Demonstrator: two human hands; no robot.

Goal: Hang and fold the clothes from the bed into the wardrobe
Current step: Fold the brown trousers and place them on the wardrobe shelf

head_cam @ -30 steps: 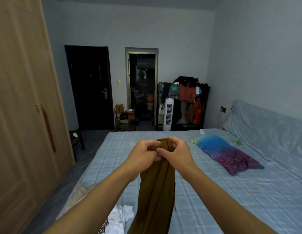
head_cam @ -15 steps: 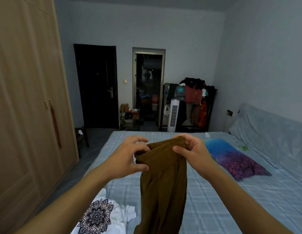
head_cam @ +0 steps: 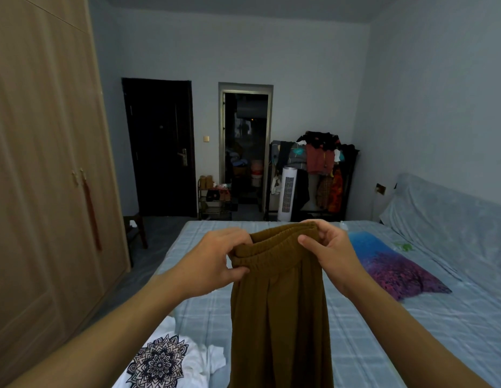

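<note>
Trousers held up by the waistband

Brown soft-knit trousers with an elastic waistband (head_cam: 280,312) hang in front of me over the bed, legs dropping out of view at the bottom edge. I have my left hand (head_cam: 213,264) pinching the near-left end of the waistband, thumb under and fingers curled over the top, and my right hand (head_cam: 330,253) gripping the right end, fingers wrapped behind and thumb pressed on the front. Holding both ends apart lets the cloth fall straight, which I judge is the set-up for folding or hanging. Below lies a white T-shirt with a black mandala print (head_cam: 171,362), crumpled on the pale blue checked bedsheet (head_cam: 411,331), waiting its turn. To my left stands the light wooden wardrobe (head_cam: 48,191), doors closed, so it must be opened first
</note>
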